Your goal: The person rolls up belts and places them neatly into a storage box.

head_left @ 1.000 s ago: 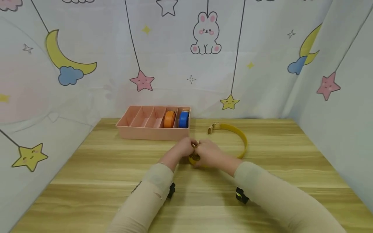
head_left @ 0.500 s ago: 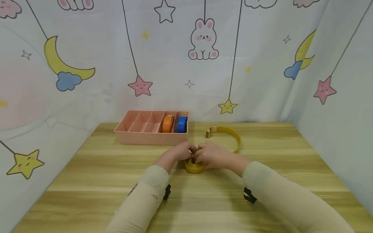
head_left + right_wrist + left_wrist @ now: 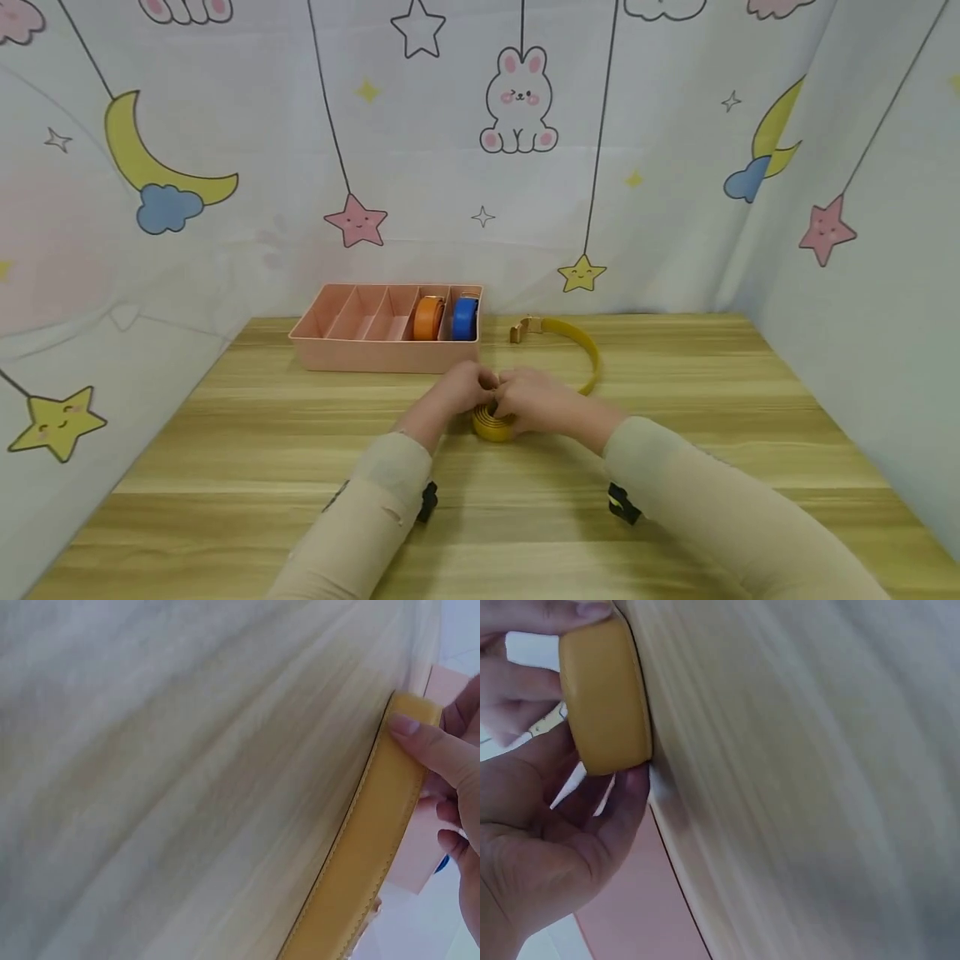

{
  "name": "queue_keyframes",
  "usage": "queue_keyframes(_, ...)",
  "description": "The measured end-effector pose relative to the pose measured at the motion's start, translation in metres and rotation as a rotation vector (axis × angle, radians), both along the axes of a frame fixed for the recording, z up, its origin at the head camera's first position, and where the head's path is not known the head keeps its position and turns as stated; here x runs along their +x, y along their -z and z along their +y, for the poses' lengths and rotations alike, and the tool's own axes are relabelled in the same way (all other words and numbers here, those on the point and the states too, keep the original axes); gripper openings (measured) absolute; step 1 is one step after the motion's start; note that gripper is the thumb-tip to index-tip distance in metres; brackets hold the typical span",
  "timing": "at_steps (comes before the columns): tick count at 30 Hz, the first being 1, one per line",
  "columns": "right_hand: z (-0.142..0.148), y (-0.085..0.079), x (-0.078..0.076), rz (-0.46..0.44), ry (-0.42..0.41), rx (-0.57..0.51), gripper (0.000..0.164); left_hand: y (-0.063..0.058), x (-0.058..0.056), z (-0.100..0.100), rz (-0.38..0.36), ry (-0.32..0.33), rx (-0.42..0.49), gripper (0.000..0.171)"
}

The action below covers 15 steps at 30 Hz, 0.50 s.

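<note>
Both hands work on a yellow belt [image 3: 492,428], partly rolled into an upright-edged coil on the table just in front of the pink box. My left hand [image 3: 457,397] grips the coil from its left; in the left wrist view, fingers [image 3: 626,795] curl against the coil's lower side. From the right, my right hand [image 3: 538,402] pinches the belt, its thumb [image 3: 427,742] pressed on the strap's outer face in the right wrist view. The unrolled strap [image 3: 588,350] curves out behind the right hand and ends in a gold buckle [image 3: 525,326]. The coil's far side is hidden by fingers.
Behind the left hand stands a pink divided box [image 3: 382,357]. A rolled orange belt [image 3: 427,319] and a rolled blue belt [image 3: 464,319] sit in its two right compartments. A patterned white curtain [image 3: 420,150] hangs behind the wood-grain table [image 3: 225,467].
The belt's loose loop has grown smaller, and the buckle has drawn leftward, closer to the box. The hands stay at the coil with shifted fingers. The head view has tilted slightly.
</note>
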State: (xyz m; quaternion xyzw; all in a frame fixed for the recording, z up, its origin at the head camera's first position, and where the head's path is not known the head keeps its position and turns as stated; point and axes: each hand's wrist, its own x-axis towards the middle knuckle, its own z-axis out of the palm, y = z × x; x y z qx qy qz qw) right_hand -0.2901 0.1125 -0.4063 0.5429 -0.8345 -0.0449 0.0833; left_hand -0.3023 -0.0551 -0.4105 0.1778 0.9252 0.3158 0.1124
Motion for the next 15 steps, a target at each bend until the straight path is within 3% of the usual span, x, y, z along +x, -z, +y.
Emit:
queue_keyframes(3, -0.004, 0.001, 0.003, -0.026, 0.038, -0.013, 0.026, -0.001, 0.002, 0.002, 0.000, -0.009, -0.041, 0.027)
queue_keyframes(7, -0.007, 0.002, 0.008, -0.063, 0.111, -0.045, 0.031, -0.004, 0.008, 0.004, -0.057, -0.051, -0.058, 0.034)
queue_keyframes(10, -0.009, 0.003, 0.010, -0.064, 0.165, -0.055, 0.035, -0.008, 0.013, 0.004, -0.102, -0.094, -0.044, 0.036)
queue_keyframes(15, -0.012, 0.003, 0.011, -0.084, 0.206, -0.075, 0.040, -0.009, 0.015, 0.004, -0.111, -0.088, 0.014, 0.036)
